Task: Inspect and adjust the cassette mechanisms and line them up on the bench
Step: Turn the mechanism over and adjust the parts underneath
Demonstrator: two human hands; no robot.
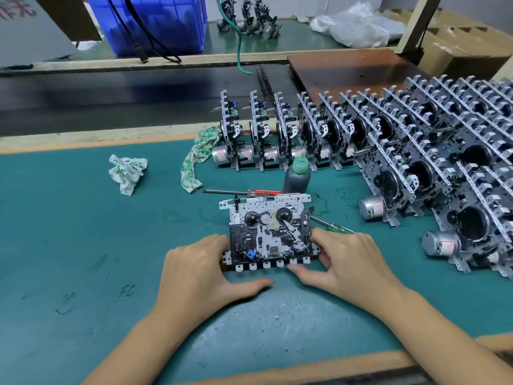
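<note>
A cassette mechanism [268, 229] lies face up on the green bench mat [69, 232], its row of white tabs toward me. My left hand [200, 270] holds its left edge, thumb stretched along the mat below the tabs. My right hand [349, 262] grips the right edge, fingers curled at the corner and thumb under the tab row. A row of upright mechanisms [280, 137] stands behind, with several more rows [444, 168] packed at the right.
A dark bottle with a green cap [297, 175] and a red-handled screwdriver [249, 192] sit just behind the mechanism. A green-handled screwdriver [337, 226] lies by my right hand. Two crumpled cloths [126, 173] [198, 154] lie at the left. A blue bin [155, 23] stands at the far back.
</note>
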